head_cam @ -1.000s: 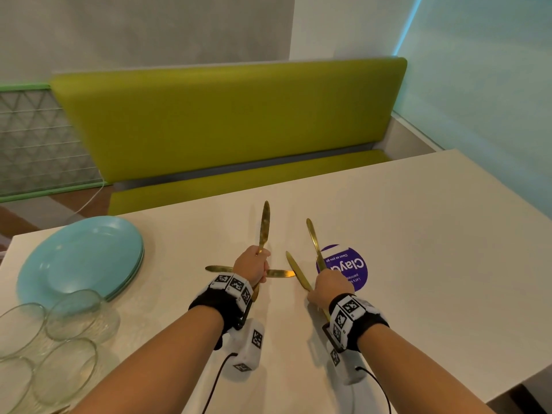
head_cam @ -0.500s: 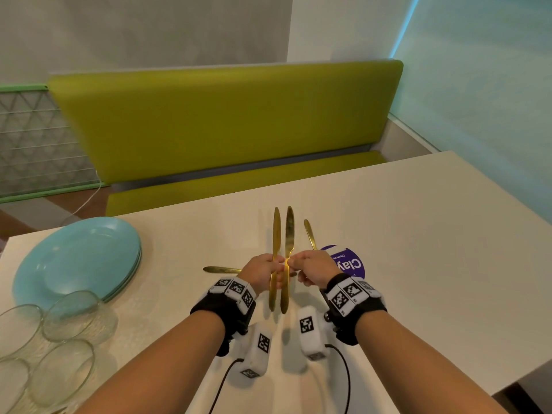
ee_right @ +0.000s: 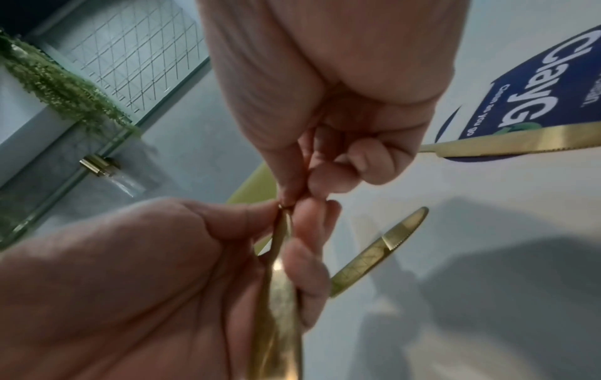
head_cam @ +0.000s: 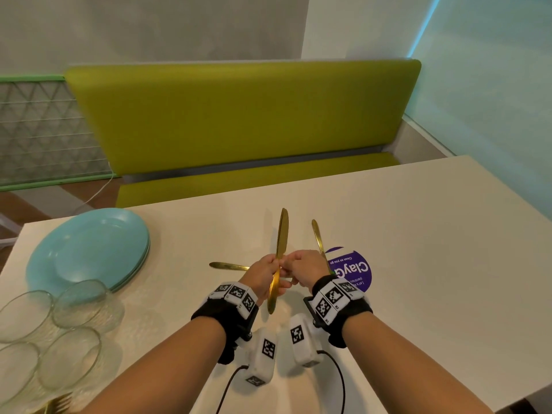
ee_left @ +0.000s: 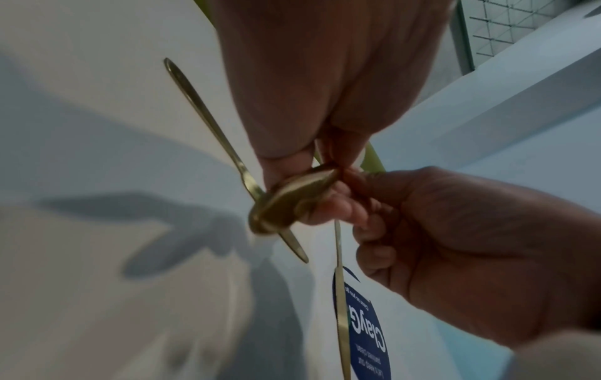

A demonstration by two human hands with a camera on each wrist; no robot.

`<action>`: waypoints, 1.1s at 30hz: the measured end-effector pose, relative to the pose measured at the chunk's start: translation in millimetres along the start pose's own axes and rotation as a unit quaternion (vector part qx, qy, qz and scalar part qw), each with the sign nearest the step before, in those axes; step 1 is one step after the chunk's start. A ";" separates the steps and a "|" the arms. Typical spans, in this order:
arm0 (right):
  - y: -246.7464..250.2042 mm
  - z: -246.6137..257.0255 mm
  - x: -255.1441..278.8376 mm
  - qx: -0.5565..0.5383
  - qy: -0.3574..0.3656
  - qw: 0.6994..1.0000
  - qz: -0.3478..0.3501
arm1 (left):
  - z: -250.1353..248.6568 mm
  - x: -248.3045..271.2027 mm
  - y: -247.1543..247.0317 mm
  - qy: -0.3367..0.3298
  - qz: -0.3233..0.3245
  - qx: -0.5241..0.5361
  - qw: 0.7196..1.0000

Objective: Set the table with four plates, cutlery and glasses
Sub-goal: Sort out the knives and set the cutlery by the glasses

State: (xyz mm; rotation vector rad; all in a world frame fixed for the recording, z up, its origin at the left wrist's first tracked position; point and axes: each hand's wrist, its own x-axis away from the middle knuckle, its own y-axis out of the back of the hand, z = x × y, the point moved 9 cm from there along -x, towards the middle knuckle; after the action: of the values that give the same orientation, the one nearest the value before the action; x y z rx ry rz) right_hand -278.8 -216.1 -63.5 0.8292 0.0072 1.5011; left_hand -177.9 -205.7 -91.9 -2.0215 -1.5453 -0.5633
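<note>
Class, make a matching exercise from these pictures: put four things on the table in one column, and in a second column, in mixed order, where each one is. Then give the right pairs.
Things
1. plates
2. glasses
3. held knives
4. sticker

Places
A. gripped between both hands
B. stacked at the table's far left
C. flat on the table, right of the right hand
D. grouped at the near left corner

Pairs: 1-B, 2-D, 3-A, 4-C
</note>
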 end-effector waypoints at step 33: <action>-87.0 -21.0 8.8 0.265 -0.078 0.959 -0.069 | -2.0 9.3 121.0 -0.014 -0.084 -0.054 0.995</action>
State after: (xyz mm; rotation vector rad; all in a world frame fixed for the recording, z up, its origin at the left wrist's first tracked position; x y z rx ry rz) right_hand -212.8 -186.0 -116.7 1.3458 0.3574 1.3105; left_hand -58.6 -225.0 -103.7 -1.9973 -1.7478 -0.7010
